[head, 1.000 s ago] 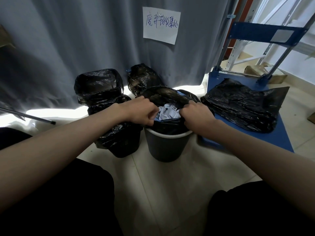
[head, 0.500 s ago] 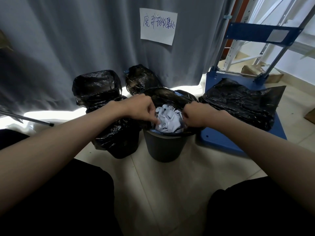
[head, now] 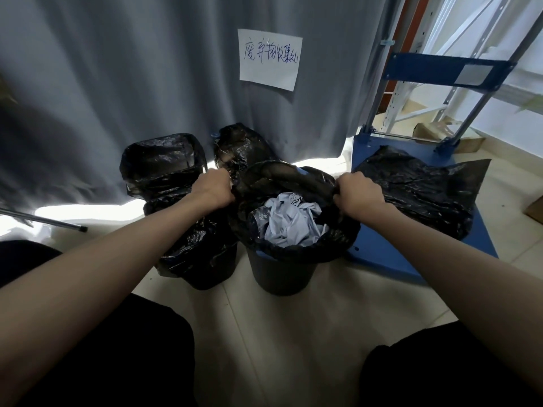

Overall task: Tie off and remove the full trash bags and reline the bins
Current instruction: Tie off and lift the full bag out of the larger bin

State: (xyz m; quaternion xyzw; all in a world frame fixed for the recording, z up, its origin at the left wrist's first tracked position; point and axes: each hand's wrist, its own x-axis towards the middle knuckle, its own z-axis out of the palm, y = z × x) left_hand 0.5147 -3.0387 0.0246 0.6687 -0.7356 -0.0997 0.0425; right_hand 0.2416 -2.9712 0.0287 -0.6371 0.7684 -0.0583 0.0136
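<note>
With both arms extended, left hand [head: 214,188] and right hand [head: 359,193] each have a closed grip on opposite edges of the black trash bag [head: 296,183], stretched apart above the dark bin [head: 282,274]. Bin stands on the floor, pale crumpled waste [head: 291,220] inside, second lined bin [head: 199,259] just left.

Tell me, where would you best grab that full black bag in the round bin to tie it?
Probably by the loose rim of the bag, from above at opposite sides, as the left hand and right hand do: the film stands free above the bin and the crumpled paper.
</note>
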